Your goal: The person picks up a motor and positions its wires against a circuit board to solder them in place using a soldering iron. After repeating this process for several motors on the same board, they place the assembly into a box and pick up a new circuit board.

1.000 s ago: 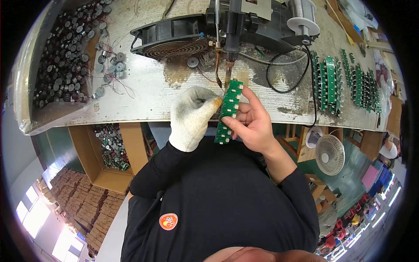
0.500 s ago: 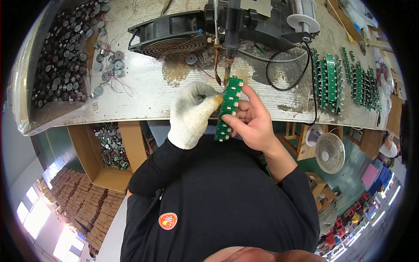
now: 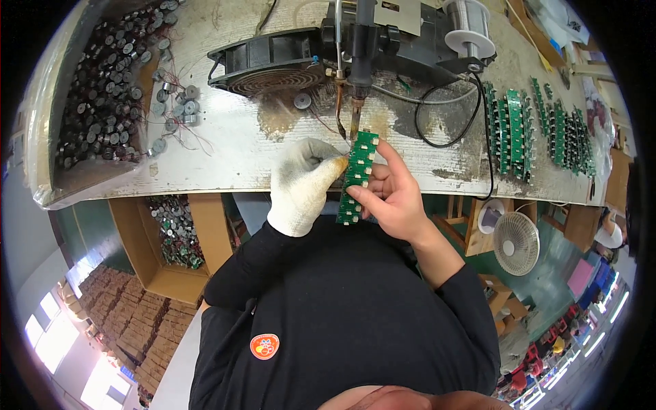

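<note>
A long green circuit board strip stands upright at the bench edge, its top end just under the tip of a fixed soldering iron. My right hand, bare, grips the strip from the right with thumb and fingers. My left hand, in a white knit glove, pinches the strip's left edge near its middle. What the gloved fingertips hold against the board is too small to tell.
A black fan and a solder spool stand behind the iron. Small round metal parts pile at the bench's left. More green boards stand in rows at right. A cardboard box sits below the bench; a white floor fan at right.
Both hands have kept the strip in nearly the same place under the iron; only a slight shift of the board is visible.
</note>
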Demonstrator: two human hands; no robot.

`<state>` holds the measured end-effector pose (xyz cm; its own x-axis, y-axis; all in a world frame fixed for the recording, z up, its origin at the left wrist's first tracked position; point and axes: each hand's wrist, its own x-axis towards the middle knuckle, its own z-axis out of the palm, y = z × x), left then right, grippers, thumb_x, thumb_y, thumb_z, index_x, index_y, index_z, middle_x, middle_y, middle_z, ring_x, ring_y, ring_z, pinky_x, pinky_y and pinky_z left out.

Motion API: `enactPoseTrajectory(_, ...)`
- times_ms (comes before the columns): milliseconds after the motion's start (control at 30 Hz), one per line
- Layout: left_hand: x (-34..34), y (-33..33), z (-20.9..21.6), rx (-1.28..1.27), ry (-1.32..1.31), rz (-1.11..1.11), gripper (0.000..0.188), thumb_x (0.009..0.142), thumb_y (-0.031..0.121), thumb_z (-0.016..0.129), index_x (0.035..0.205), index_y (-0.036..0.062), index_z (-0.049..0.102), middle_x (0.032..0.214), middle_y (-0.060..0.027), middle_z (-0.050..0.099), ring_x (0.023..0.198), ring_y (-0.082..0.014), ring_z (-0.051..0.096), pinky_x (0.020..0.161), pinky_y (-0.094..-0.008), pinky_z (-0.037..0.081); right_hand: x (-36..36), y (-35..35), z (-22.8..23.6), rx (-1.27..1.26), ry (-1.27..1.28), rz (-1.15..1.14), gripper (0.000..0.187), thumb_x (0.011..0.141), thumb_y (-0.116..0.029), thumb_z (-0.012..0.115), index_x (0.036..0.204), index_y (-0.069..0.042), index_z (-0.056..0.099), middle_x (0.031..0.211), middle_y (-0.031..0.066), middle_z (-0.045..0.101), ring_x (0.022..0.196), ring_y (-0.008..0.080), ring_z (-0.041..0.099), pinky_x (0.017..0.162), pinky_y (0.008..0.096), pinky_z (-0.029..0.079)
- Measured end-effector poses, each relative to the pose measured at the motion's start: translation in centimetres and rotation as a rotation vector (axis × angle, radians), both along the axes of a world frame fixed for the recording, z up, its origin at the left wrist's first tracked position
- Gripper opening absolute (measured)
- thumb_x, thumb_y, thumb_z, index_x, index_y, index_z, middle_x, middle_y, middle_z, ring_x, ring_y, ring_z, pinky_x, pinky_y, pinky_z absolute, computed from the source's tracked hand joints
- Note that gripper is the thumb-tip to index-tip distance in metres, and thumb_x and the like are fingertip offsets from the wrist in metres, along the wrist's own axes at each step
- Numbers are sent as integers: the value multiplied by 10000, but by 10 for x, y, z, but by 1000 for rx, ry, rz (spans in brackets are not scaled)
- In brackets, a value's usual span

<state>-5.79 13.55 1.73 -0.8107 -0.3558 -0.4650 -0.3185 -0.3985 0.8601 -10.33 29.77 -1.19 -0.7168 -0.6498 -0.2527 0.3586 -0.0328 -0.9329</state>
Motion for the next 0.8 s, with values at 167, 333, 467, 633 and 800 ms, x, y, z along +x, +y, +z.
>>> enactPoseTrajectory(167, 15, -6, -7, -289, 12, -54, 245, 796, 100, 681, 951, -68, 592, 874, -128, 640, 743, -163, 624, 683, -278, 512, -3, -4, 7, 37, -57, 2, 747, 846, 12, 639, 1443, -31, 193, 815, 48, 540, 599, 69, 537, 482, 215, 450)
enactPoseTrajectory(333, 25, -44, -15, -999, 312, -127, 374, 692, 19, 707, 1036, -1, 560, 1122, -191, 546, 953, -303, 591, 790, -339, 512, -12, -9, 13, 14, -96, -81, 747, 857, 35, 599, 1454, -11, 151, 946, 112, 601, 639, 104, 584, 464, 211, 454)
enactPoseTrajectory(467, 40, -91, -29, -1127, 216, 220, 271, 731, -81, 641, 986, -22, 572, 1035, -118, 596, 895, -166, 603, 777, -255, 493, -13, -4, 3, -26, -92, -101, 744, 857, 48, 594, 1454, -11, 153, 949, 115, 598, 649, 98, 584, 457, 208, 451)
enactPoseTrajectory(633, 51, -147, 4, -1481, -17, 23, 273, 715, -44, 610, 960, 67, 655, 868, -92, 576, 689, -202, 577, 638, -290, 474, -16, -6, 6, -36, -111, -92, 740, 860, 43, 593, 1449, 5, 148, 957, 131, 602, 637, 102, 591, 448, 204, 451)
enactPoseTrajectory(800, 46, -169, 9, -1662, -125, -370, 197, 775, 72, 617, 962, 114, 661, 878, -93, 608, 760, -292, 613, 658, -367, 496, -17, -11, 8, -52, -95, -89, 742, 862, 37, 594, 1448, 9, 138, 943, 134, 601, 616, 105, 588, 443, 205, 453)
